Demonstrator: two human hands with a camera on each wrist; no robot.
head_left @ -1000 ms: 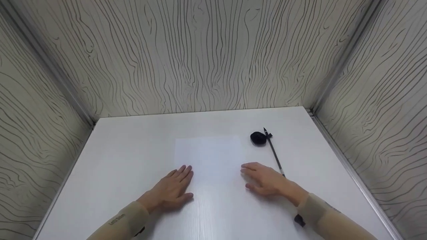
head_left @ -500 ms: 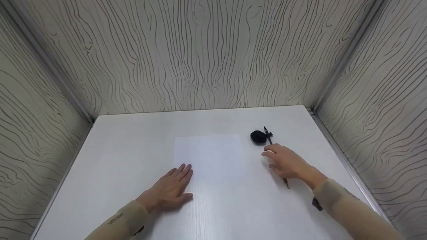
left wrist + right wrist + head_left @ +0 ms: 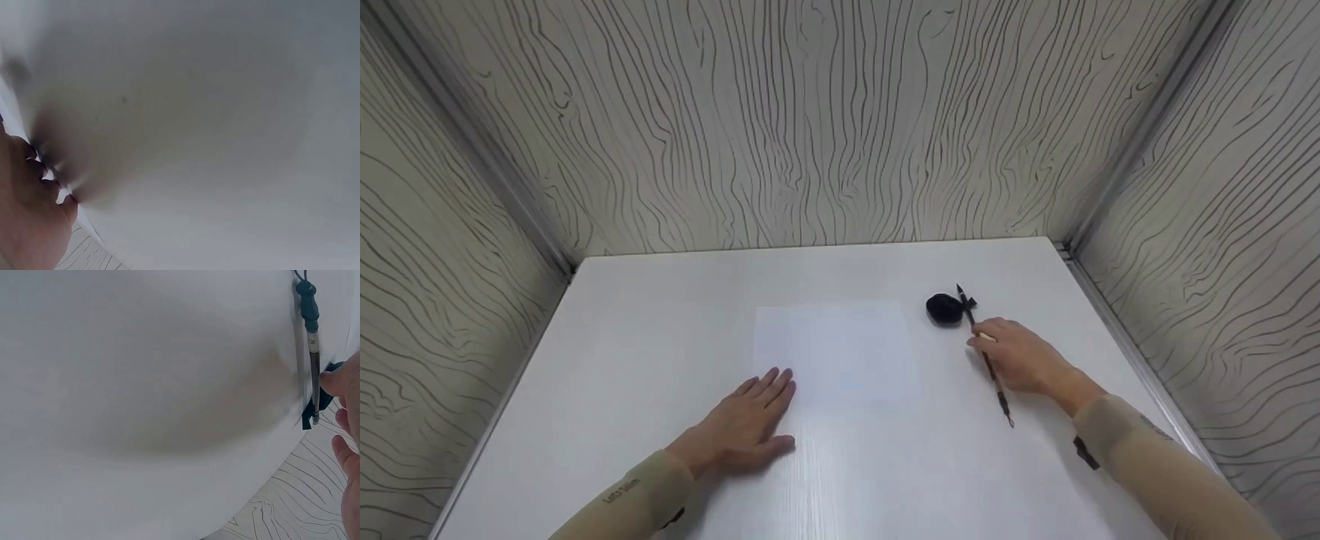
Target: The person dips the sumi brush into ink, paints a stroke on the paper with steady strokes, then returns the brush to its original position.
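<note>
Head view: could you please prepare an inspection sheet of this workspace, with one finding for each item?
Surface: white table, faint grain.
Job's things: paper lies flat; brush is right of it, tip end beside a round black object and a small black rest.
Clutter: nothing seen.
Left grip: left hand lies flat at the paper's near left corner.
Right grip: right hand pinches the brush.
Cables: nothing seen.
Surroundings: wood-grain patterned walls on three sides.

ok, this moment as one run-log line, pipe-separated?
left hand: fingertips on white rectangular paper sheet | right hand: pinching slim dark-shafted brush | rounded black object: left of brush, near its tip
</note>
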